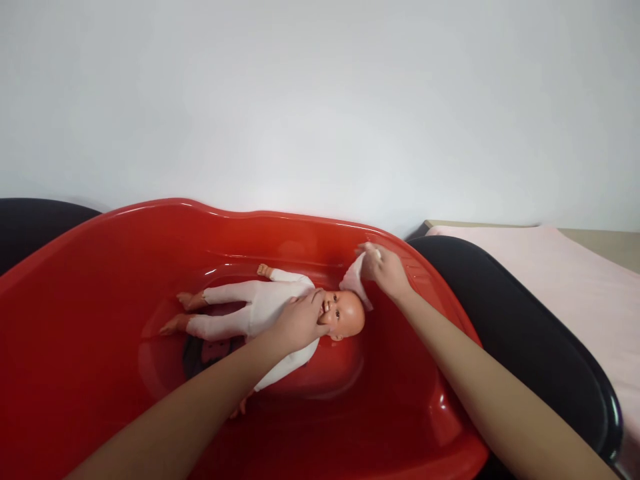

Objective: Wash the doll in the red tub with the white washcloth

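Observation:
A baby doll with a white cloth body lies on its back in a red baby bathtub. Its bald head points right and its feet point left. My left hand is closed about the doll's neck and chin, thumb below the jaw and fingers above. Just beyond the head, my right hand pinches a pale pink cloth, which hangs down beside the crown of the head. Motion slightly blurs the right fingers.
Under the doll's legs a dark patch with a pink figure shows on the tub floor. A black panel sticks out at the tub's right, another at the left. Pink fabric covers a surface on the right. Behind stands a white wall.

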